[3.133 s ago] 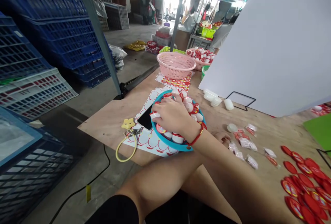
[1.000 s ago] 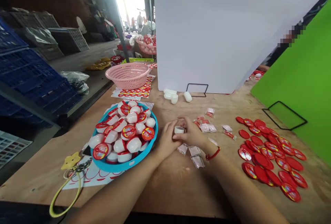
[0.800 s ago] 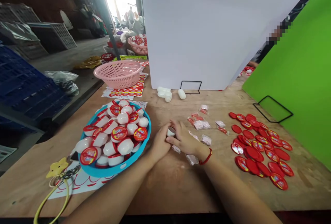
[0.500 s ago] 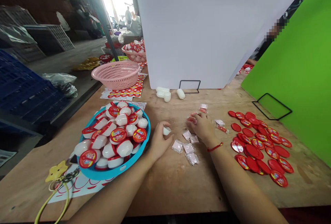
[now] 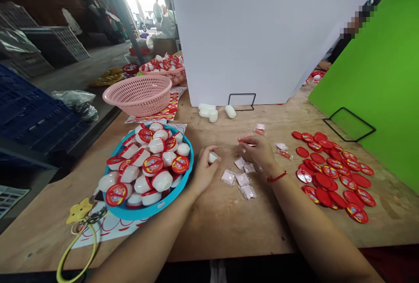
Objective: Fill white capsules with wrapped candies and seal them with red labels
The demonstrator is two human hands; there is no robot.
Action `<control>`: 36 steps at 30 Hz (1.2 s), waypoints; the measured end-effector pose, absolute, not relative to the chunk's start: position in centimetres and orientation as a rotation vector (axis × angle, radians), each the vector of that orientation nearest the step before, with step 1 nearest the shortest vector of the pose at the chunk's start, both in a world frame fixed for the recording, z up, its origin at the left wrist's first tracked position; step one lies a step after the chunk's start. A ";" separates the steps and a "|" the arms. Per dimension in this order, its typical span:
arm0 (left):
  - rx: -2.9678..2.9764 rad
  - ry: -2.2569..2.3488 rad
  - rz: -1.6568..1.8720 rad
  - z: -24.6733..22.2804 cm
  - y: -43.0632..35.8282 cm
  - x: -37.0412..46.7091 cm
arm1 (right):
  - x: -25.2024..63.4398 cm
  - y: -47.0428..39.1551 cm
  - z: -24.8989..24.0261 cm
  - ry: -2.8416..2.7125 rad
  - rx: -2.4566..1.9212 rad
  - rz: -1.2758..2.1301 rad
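Note:
My left hand [image 5: 205, 168] is closed around a small white plastic cup [image 5: 213, 157], beside the rim of a blue basin [image 5: 191, 161]. Between thumb and fingers, my right hand [image 5: 260, 150] pinches a small red-and-clear packet [image 5: 245, 138]. Under and between the hands lie several small pale pink sachets [image 5: 242, 179]. Just past my right hand are more small packets [image 5: 284, 154] with red parts. Red round lids [image 5: 324, 181], some with a printed sticker, are spread at the right.
White-and-red capped cups [image 5: 153, 165] fill the basin. Behind it stands a pink basket [image 5: 139, 95]. White cup stacks [image 5: 207, 112] lie before a white panel [image 5: 242, 34]. A green panel [image 5: 376, 65] with a black wire stand [image 5: 350, 124] borders the right. A yellow star-shaped piece [image 5: 79, 211] lies front left.
My right hand has lifted the red packet slightly off the table. The left hand still holds the white cup. The whole view has shifted a little.

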State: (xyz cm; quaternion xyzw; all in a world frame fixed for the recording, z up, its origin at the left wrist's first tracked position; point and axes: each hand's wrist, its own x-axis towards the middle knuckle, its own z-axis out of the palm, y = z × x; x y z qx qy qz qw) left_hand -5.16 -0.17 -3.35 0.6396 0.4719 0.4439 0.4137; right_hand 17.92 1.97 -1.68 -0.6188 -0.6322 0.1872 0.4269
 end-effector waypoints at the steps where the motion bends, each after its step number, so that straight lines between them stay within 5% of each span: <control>1: 1.597 1.177 1.112 -3.3 -0.2 -5.1 | 17.4 1.8 -1.7 -1.488 -1.440 0.573; 6: 1.265 0.898 1.046 -2.9 -0.3 -4.5 | 13.8 0.0 -1.3 -1.295 -1.037 0.877; 18: 0.703 0.545 1.000 -0.5 -1.3 -4.2 | 12.3 -2.0 -0.4 -1.918 -0.883 0.191; 36: 0.642 0.715 1.070 -1.0 -0.7 -4.2 | 13.8 -1.2 -0.3 -2.056 -0.885 0.271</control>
